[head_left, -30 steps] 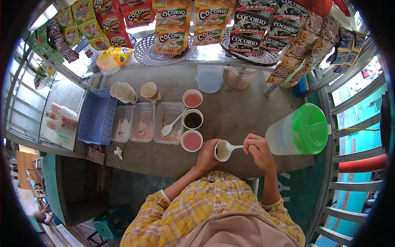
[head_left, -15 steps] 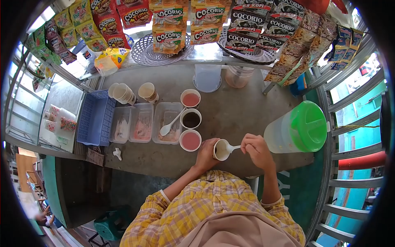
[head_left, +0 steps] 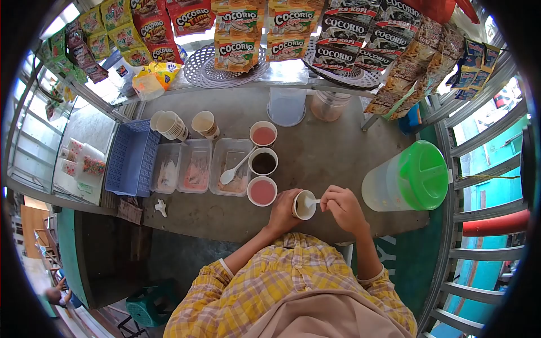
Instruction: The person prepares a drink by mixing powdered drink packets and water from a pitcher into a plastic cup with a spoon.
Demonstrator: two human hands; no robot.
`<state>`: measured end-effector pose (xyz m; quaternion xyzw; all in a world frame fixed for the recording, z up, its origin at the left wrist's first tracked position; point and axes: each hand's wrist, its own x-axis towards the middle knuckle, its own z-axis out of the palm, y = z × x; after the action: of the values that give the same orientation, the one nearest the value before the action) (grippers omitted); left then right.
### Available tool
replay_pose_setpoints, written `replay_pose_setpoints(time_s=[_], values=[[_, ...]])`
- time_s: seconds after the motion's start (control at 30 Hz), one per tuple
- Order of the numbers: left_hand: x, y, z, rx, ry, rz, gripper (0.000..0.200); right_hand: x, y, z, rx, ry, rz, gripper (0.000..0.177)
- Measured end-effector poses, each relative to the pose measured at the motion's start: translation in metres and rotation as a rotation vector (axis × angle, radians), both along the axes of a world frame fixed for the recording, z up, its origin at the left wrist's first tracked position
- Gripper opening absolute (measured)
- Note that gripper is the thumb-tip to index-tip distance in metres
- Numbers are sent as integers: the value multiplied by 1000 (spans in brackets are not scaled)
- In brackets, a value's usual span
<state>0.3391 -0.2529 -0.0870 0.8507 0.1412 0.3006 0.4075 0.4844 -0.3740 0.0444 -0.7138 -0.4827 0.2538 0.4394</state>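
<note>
My left hand (head_left: 285, 213) is wrapped round a paper cup (head_left: 305, 211) near the counter's front edge, its mouth tilted toward the camera. My right hand (head_left: 341, 207) pinches the handle of a white spoon (head_left: 311, 201), whose bowl is inside that cup. Left of the cup stand three filled cups in a column: a pink one (head_left: 263, 135) at the back, a dark one (head_left: 264, 163) in the middle and another pink one (head_left: 262, 192) in front. A second white spoon (head_left: 228, 176) lies in a clear container (head_left: 231, 143) holding powder.
Two more powder containers (head_left: 195, 145), a blue basket (head_left: 133, 152) and stacked paper cups (head_left: 171, 125) are at the left. A green-lidded jug (head_left: 424, 174) stands at the right. Sachets (head_left: 236, 36) hang above the back edge. A person (head_left: 59, 293) is at the far lower left.
My right hand has moved left toward the cup, and the spoon now reaches deeper into it. My left hand keeps its hold on the cup.
</note>
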Motion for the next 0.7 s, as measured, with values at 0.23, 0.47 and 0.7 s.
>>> replay_pose_setpoints(time_s=[0.23,0.47,0.7], values=[[0,0,0,-25,-10,-3,74,3,-7,19,-73,-187,-43,17],[-1,0,-7,-26,-32,1,76,-6,-2,12,5,-141,-47,17],[1,0,-3,-4,0,-8,75,-8,-4,8,27,-304,-78,15]])
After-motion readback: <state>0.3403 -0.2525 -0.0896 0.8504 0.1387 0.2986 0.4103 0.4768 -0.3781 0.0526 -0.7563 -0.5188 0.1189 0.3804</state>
